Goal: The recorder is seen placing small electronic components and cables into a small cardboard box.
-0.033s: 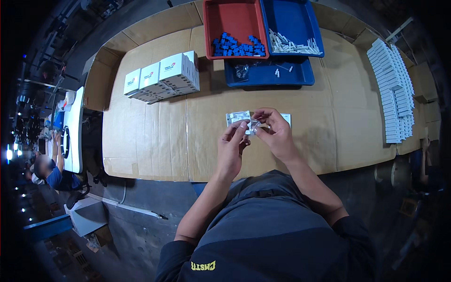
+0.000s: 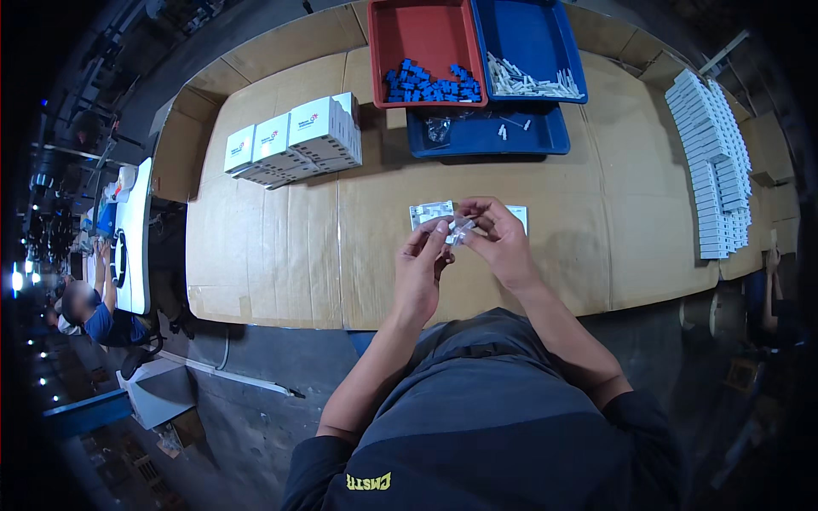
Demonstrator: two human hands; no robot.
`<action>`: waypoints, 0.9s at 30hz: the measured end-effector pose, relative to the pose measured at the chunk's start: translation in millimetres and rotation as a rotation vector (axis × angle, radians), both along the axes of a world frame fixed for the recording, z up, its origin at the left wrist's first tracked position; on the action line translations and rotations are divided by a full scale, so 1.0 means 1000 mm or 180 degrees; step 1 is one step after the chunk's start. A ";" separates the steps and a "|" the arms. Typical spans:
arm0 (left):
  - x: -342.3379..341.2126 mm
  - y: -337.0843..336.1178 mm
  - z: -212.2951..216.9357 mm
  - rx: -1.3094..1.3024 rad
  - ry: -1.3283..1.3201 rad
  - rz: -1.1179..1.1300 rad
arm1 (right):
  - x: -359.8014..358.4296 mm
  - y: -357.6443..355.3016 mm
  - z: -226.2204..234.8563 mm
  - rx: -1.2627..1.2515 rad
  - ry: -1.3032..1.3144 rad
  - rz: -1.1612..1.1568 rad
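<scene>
Over the near middle of the table, both my hands are closed at the fingertips on one small clear plastic bag (image 2: 462, 231). My left hand (image 2: 418, 271) pinches its left side between thumb and fingers. From the right, my right hand (image 2: 506, 247) grips the other side. What the bag contains is too small to make out. Just beyond the fingers lies a white plastic housing (image 2: 431, 209), its inside facing up. A second flat white piece (image 2: 521, 215) shows past my right hand, partly hidden by it.
Cardboard covers the table (image 2: 281, 247). Stacked white boxes (image 2: 311, 128) stand at left, and piled white housings (image 2: 711, 170) at right. At the back are a red tray (image 2: 422, 34) with blue parts, a blue tray (image 2: 524, 38) with white pieces, and a lower blue tray (image 2: 486, 145). A person (image 2: 111, 319) works at far left.
The clear bag has shifted slightly between my fingertips. Both hands stay almost in the same place.
</scene>
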State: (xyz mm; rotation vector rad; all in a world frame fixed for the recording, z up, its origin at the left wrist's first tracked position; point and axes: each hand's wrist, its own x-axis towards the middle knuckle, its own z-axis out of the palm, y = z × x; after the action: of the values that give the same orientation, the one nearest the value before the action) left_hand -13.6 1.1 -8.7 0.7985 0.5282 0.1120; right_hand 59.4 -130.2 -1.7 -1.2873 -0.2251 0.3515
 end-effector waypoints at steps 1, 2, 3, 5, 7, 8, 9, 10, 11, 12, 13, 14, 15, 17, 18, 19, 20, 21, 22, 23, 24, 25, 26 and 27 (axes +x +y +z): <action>0.000 -0.001 -0.001 0.0004 -0.0003 -0.0005 | 0.003 -0.003 -0.005 0.0057 0.0267 0.0266; 0.000 -0.001 -0.003 0.0087 -0.0020 0.0041 | 0.005 -0.006 -0.010 0.0115 0.0534 0.0532; 0.001 -0.001 -0.005 0.0170 -0.0036 0.0087 | 0.006 -0.008 -0.013 0.0118 0.0530 0.0528; 0.000 0.002 -0.010 0.0167 -0.0085 0.0199 | 0.007 -0.010 -0.015 0.0029 0.0677 0.0703; -0.001 0.004 -0.013 0.0162 -0.0131 0.0311 | 0.007 -0.009 -0.011 0.0038 0.0704 0.0626; -0.002 0.004 -0.013 0.0221 -0.0151 0.0316 | 0.007 -0.008 -0.008 0.0044 0.0733 0.0546; -0.003 0.004 -0.014 0.0281 -0.0170 0.0322 | 0.007 -0.008 -0.006 0.0045 0.0735 0.0549; -0.003 0.006 -0.016 0.0285 -0.0173 0.0326 | 0.006 -0.007 -0.003 0.0110 0.0790 0.0510; -0.005 0.007 -0.020 0.0723 -0.0063 0.0294 | 0.006 -0.007 -0.002 0.0176 0.0847 0.0472; -0.006 0.009 -0.023 0.1160 0.0051 0.0262 | 0.006 -0.006 -0.004 0.0180 0.0847 0.0481; -0.004 0.009 -0.015 0.1159 0.0051 0.0244 | 0.008 -0.009 -0.010 0.0155 0.0800 0.0492; -0.002 0.009 0.002 0.2595 -0.0276 0.0478 | 0.009 -0.011 -0.013 0.0127 0.0754 0.0504; 0.000 0.010 0.012 0.4026 -0.0621 0.0710 | 0.010 -0.013 -0.016 0.0126 0.0758 0.0486; 0.000 0.022 0.022 0.4553 -0.0902 0.0567 | 0.009 -0.014 -0.016 -0.0299 0.0493 0.0563; 0.000 0.027 0.028 0.5136 -0.0958 -0.0059 | 0.008 -0.015 -0.019 -0.0297 0.0497 0.0564; 0.002 0.031 0.033 0.5696 -0.0989 -0.0704 | 0.009 -0.014 -0.022 -0.0397 0.0371 0.0593; 0.004 0.033 0.029 0.5637 -0.1013 -0.0862 | 0.009 -0.013 -0.024 -0.0496 0.0244 0.0619; 0.004 0.034 0.025 0.5643 -0.0996 -0.0856 | 0.008 -0.013 -0.024 -0.0490 0.0246 0.0634; 0.006 0.035 0.023 0.5705 -0.1035 -0.0906 | 0.008 -0.014 -0.022 -0.0651 0.0213 0.0642; 0.007 0.036 0.021 0.5765 -0.1076 -0.0958 | 0.008 -0.014 -0.020 -0.0811 0.0182 0.0647; 0.007 0.036 0.019 0.5765 -0.1080 -0.0963 | 0.008 -0.014 -0.017 -0.0810 0.0183 0.0642; 0.007 0.034 0.020 0.5679 -0.1068 -0.0956 | 0.008 -0.014 -0.015 -0.0933 0.0039 0.0581; 0.008 0.033 0.020 0.5592 -0.1053 -0.0950 | 0.008 -0.014 -0.014 -0.1057 -0.0104 0.0521; 0.009 0.032 0.018 0.5585 -0.1063 -0.0965 | 0.009 -0.016 -0.016 -0.1061 -0.0095 0.0507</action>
State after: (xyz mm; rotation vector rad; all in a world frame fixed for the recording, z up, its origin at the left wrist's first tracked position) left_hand -5.0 32.6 9.0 2.4920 -0.1685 0.4408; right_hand 68.4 -146.4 -17.7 -1.6081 -0.3046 0.5219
